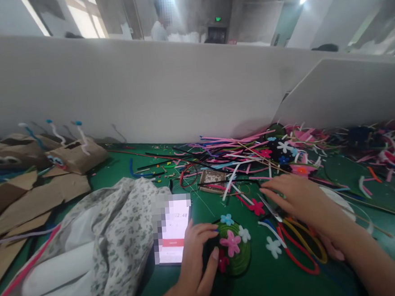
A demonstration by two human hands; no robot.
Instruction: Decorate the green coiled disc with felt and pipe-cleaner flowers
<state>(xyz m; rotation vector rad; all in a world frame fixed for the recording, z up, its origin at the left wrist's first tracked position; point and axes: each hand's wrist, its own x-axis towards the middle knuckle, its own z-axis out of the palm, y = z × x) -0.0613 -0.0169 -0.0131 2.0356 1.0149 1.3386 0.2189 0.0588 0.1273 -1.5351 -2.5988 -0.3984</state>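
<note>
A round green coil (244, 255) with pink, light blue, white and dark red pipe-cleaner flowers lies on the green table. My left hand (198, 251) rests at its left edge, fingers apart, with the thumb beside the dark red flower. My right hand (285, 193) reaches over the pile at the right, its fingertips at a black pipe cleaner (237, 181); whether they grip it is unclear. Scissors (271, 208) lie below that hand, near red and yellow loops (301, 253). A white flower (274, 247) and a red flower (256, 206) lie between the hands.
A lit phone (173, 233) lies left of my left hand, beside a patterned cloth bag (121, 225). Brown paper pieces (52, 194) and a paper creature (79, 154) are at the left. Pipe cleaners (214, 153) cover the back right, before a white partition (146, 88).
</note>
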